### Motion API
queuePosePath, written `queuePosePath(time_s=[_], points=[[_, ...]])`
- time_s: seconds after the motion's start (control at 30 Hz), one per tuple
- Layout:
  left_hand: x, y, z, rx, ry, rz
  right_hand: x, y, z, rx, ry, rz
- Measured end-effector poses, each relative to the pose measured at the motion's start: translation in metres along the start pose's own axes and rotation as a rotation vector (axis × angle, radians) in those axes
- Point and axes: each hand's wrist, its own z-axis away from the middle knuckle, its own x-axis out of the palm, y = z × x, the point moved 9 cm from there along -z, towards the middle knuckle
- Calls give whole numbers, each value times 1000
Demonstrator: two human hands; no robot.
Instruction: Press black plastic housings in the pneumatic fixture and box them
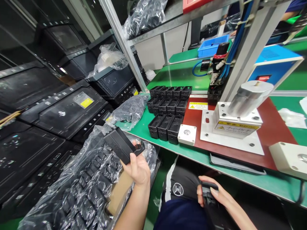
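Observation:
My left hand [137,166] grips a black plastic housing [118,143] by its lower end, above an open bag of black parts. Near its fingertips shows a dark looped piece; whether this belongs to the housing I cannot tell. Low over my lap, my right hand [213,193] is wrapped round a black plastic part [209,195] with a rounded top; its lower portion merges with the dark background. Several black open-topped plastic boxes [163,124] stand in rows on the green table [144,127], beyond both hands.
Below my left hand, clear plastic [83,179] covers many black parts beside brown cardboard [120,191]. Dark crates [72,108] are stacked at left. A metal press fixture [236,119] sits on a red board, with white button boxes [187,134] at its corners. A metal post rises behind.

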Motion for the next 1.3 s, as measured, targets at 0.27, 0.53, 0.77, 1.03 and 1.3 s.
queuePosePath(time_s=[0.27,0.53,0.77,1.03,1.3], points=[[6,7,10,81,-71,-63,7,-6,2,-1,-37,-37],[-8,-12,62,30,-292,-482,26,-16,14,-1,-193,-107],[4,-13,87,60,-395,-549,28,-20,16,-59,-221,-137],[4,-13,96,29,-360,-454,29,-20,19,-61,-234,-174],[11,-2,112,107,-511,-508,36,-30,14,-91,-360,-180]])
